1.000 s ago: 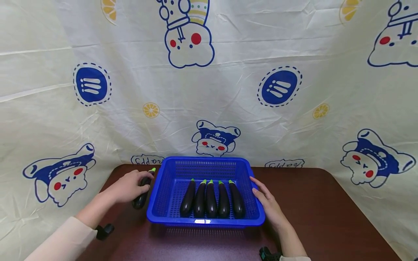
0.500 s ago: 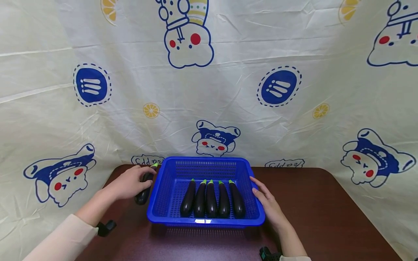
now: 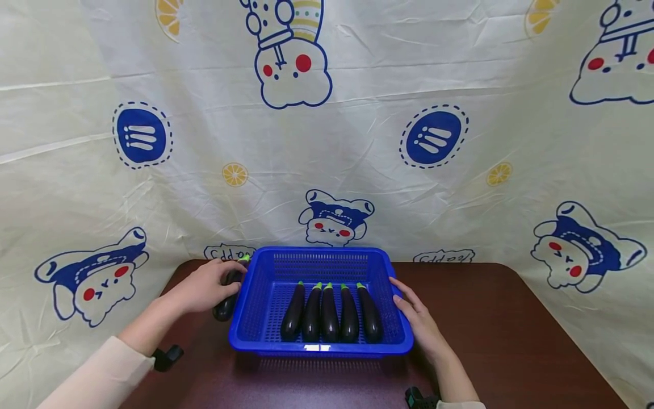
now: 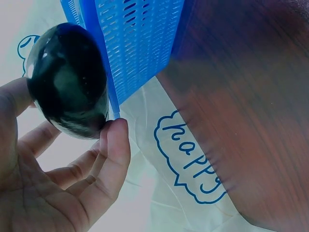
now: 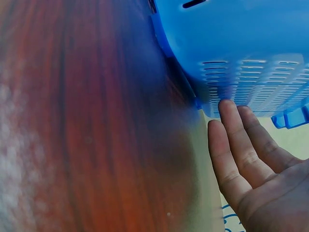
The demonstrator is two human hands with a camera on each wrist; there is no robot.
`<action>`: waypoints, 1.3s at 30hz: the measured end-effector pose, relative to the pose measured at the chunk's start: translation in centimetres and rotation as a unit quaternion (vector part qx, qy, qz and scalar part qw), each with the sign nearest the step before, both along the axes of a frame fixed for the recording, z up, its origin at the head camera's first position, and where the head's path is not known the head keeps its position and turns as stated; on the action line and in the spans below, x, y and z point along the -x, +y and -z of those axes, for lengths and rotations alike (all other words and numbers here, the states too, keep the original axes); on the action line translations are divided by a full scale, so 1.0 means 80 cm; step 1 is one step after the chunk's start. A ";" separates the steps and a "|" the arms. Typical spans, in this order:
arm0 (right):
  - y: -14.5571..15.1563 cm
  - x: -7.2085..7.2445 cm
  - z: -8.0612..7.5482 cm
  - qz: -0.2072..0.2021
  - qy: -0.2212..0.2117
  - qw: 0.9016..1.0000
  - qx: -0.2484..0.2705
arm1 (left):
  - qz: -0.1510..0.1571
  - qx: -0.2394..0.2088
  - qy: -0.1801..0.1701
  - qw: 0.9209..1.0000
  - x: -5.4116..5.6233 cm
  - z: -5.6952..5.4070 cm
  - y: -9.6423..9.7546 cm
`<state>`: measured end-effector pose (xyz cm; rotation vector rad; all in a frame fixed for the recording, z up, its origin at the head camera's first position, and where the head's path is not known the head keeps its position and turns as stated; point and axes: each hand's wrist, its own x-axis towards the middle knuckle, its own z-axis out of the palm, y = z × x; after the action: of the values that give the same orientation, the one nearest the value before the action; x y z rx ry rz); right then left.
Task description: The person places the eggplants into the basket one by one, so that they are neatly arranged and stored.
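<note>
My left hand (image 3: 209,287) grips a dark glossy eggplant (image 3: 225,308) just outside the left side of the blue plastic basket (image 3: 322,346). The green stem end points away, close to the rim. In the left wrist view the rounded end of the eggplant (image 4: 70,82) faces the camera, with thumb and fingers around it. On the opposite side, my right hand (image 3: 421,321) holds the basket's right rim, thumb at the top edge. Its other fingers (image 5: 236,140) reach below the rim along the slotted outer wall. Several eggplants (image 3: 330,312) lie side by side inside, stems toward the back.
The basket stands on a dark brown wooden table (image 3: 511,341) with rounded back corners. Behind it hangs a pale printed cloth (image 3: 337,142) with cartoon figures and orange slices. A black strap device (image 3: 167,358) sits on the left wrist, another (image 3: 421,399) on the right.
My left hand has shifted the eggplant slightly up and to the right, closer to the basket. The right hand and the basket have stayed in place.
</note>
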<state>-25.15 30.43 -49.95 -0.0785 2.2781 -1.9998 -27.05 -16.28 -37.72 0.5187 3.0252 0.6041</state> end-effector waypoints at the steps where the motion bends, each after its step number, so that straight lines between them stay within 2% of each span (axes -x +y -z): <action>1: 0.000 0.000 0.000 0.000 0.000 1.000 0.002 | 0.000 0.000 0.000 1.000 0.000 0.000 0.001; 10: 0.001 0.000 0.001 -0.006 0.005 1.000 0.008 | 0.002 0.000 -0.001 1.000 -0.002 -0.003 0.007; 26: 0.000 0.000 -0.001 -0.005 -0.003 1.000 0.016 | 0.028 -0.016 0.021 0.999 -0.001 -0.007 0.026; 39: 0.000 0.000 -0.001 -0.004 -0.003 1.000 0.016 | 0.031 -0.026 0.014 0.999 0.002 -0.002 0.046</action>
<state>-25.15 30.40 -49.90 -0.0843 2.2379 -2.0308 -27.25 -12.61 -37.58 0.6270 3.0141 0.6790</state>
